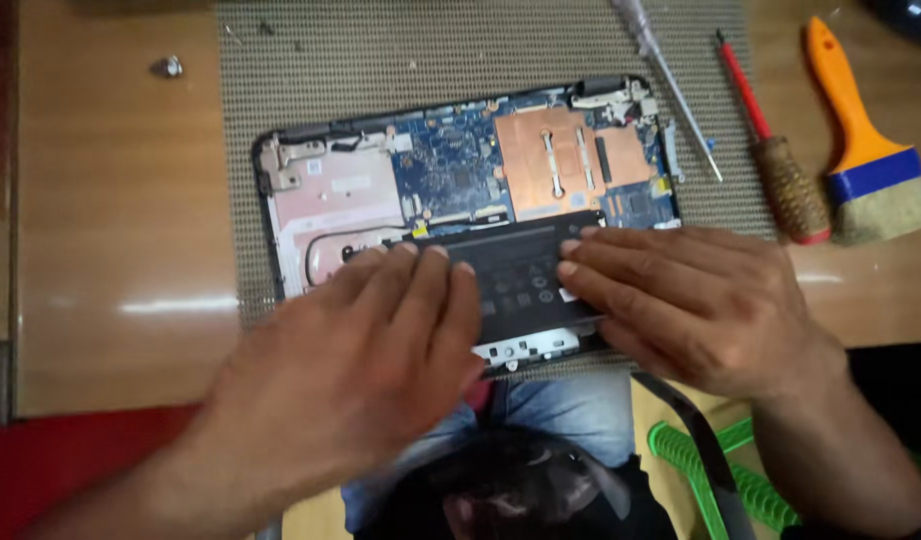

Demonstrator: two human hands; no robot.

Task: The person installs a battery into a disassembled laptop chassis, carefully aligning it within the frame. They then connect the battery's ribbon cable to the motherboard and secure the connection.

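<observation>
Fingers of both hands lie flat and close together on the black battery [520, 275], pressing on its top rather than gripping it. From the head camera, the left hand [365, 345] covers the battery's left end and the right hand [680, 300] its right end. The battery sits in the near half of the opened laptop [280, 215], just below the blue circuit board [450, 170] and the copper heat plate [560, 155].

Pressing unevenly could, I judge, bend the flat pack or pinch a cable under its edge; a slipping fingertip could knock the exposed board just behind it.

The battery is a matte black slab with small pale markings. The laptop rests on a woven, grid-textured mat [460, 50] laid over a glossy wooden table [110, 200]. To the right of the laptop lie a thin clear-handled screwdriver [670, 80], a red tool with a rough brown grip [780, 170] and an orange-handled brush with a blue band [865, 150]. A small metal screw [167, 67] lies far left of the laptop.
</observation>
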